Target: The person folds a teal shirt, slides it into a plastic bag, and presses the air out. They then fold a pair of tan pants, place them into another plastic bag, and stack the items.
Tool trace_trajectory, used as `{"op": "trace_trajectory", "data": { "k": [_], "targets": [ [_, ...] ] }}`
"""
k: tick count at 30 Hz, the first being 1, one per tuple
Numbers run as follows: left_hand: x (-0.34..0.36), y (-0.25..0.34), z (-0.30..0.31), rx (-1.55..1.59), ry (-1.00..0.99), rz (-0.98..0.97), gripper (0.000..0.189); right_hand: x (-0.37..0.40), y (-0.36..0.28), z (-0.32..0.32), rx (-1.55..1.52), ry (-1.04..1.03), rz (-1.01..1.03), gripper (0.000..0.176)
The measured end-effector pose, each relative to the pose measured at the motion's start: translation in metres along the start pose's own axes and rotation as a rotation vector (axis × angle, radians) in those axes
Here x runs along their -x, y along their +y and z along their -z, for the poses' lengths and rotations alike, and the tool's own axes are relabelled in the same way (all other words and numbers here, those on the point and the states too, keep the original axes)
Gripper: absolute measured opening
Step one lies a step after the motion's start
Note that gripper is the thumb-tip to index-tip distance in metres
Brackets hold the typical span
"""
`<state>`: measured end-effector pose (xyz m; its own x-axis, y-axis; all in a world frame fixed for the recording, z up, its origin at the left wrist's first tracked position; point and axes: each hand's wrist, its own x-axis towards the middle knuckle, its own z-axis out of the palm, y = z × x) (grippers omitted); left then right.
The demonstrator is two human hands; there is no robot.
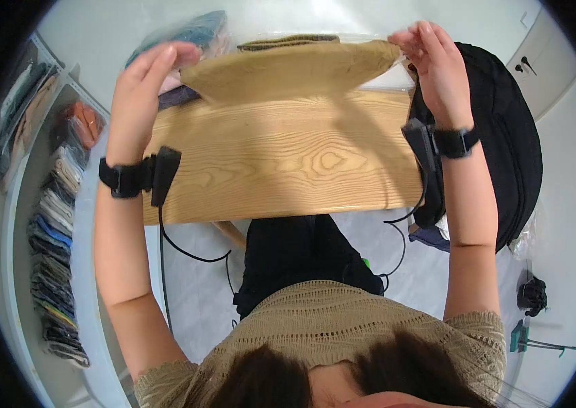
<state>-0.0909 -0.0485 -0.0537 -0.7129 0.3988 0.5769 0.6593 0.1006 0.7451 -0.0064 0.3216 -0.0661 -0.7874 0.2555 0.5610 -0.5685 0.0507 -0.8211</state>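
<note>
A khaki cloth garment point(288, 71) is stretched between my two hands above the far part of the wooden table. My left hand point(148, 78) is closed at its left end, the fingers slightly blurred. On the other side, my right hand point(437, 71) pinches the right end near the top corner. The garment's middle sags a little, and its shadow falls on the tabletop. Just behind its upper edge lies a folded olive-brown cloth point(289, 42). Both wrists wear black straps with cabled devices.
The wooden table point(288, 163) lies in front of me. A bagged teal item point(189, 34) and a dark cloth point(177, 97) are at its far left. Shelves point(80, 272) of folded clothes line the left, and a large black bag point(505, 136) stands at the right.
</note>
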Motion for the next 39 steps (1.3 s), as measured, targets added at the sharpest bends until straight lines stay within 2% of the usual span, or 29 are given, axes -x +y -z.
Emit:
{"op": "trace_trajectory", "data": {
  "k": [2,4,5,7,9,10,12,13,15,16,18,19,21,22,24,31,34,35,37,38,39],
  "targets": [
    [0.026,0.001,-0.003,-0.095,-0.056,-0.053,0.033,0.03,0.009,0.009,0.104,-0.058,0.105,0.023],
    [0.07,-0.004,-0.014,-0.207,-0.124,0.2,0.033,0.076,0.016,0.015,0.233,-0.087,-0.04,0.025],
    [0.092,-0.012,-0.022,-0.158,-0.151,0.258,0.032,0.098,0.026,0.021,0.325,-0.094,-0.097,0.026],
    [0.13,-0.035,-0.036,-0.102,-0.183,0.339,0.032,0.142,0.047,0.03,0.232,-0.1,-0.294,0.026],
    [0.161,-0.054,-0.044,0.069,-0.363,0.433,0.027,0.181,0.064,0.032,0.218,-0.107,-0.36,0.026],
    [0.172,-0.06,-0.048,0.076,-0.363,0.452,0.027,0.194,0.068,0.032,0.176,-0.104,-0.399,0.026],
    [0.187,-0.065,-0.056,-0.104,-0.306,0.329,0.025,0.207,0.066,0.025,0.213,-0.07,-0.384,0.026],
    [0.191,-0.067,-0.058,-0.102,-0.309,0.34,0.025,0.212,0.066,0.022,0.249,-0.028,-0.353,0.026],
    [0.197,-0.071,-0.061,-0.022,-0.215,0.513,0.025,0.215,0.068,0.02,0.24,0.019,-0.357,0.026],
    [0.197,-0.074,-0.063,-0.021,-0.218,0.514,0.025,0.215,0.069,0.019,0.233,0.063,-0.346,0.026],
    [0.195,-0.077,-0.069,0.099,-0.091,0.327,0.025,0.212,0.068,0.011,0.265,0.099,-0.324,0.025],
    [0.194,-0.076,-0.072,0.1,-0.095,0.329,0.025,0.211,0.07,0.01,0.279,0.154,-0.352,0.026],
    [0.191,-0.071,-0.078,0.035,0.032,0.469,0.025,0.209,0.072,0.0,0.221,0.262,-0.347,0.026],
    [0.191,-0.071,-0.081,0.035,0.029,0.472,0.025,0.209,0.075,-0.001,0.221,0.264,-0.351,0.026],
    [0.188,-0.073,-0.087,0.137,0.148,0.552,0.026,0.208,0.082,-0.001,0.266,0.348,-0.323,0.024],
    [0.186,-0.069,-0.101,0.147,0.307,0.63,0.021,0.197,0.077,-0.014,0.418,0.439,-0.446,0.021],
    [0.185,-0.072,-0.101,0.068,0.351,0.624,0.018,0.195,0.08,-0.01,0.393,0.402,-0.534,0.015],
    [0.185,-0.074,-0.1,0.061,0.354,0.628,0.018,0.192,0.079,-0.015,0.392,0.396,-0.53,0.015],
    [0.182,-0.076,-0.1,0.054,0.37,0.625,0.017,0.188,0.07,-0.027,0.658,0.542,-0.113,0.011],
    [0.182,-0.075,-0.1,0.04,0.36,0.636,0.017,0.191,0.059,-0.033,0.862,0.405,-0.002,0.024],
    [0.183,-0.073,-0.099,0.024,0.348,0.646,0.016,0.193,0.05,-0.043,0.951,0.223,0.092,0.028]
  ]
}}
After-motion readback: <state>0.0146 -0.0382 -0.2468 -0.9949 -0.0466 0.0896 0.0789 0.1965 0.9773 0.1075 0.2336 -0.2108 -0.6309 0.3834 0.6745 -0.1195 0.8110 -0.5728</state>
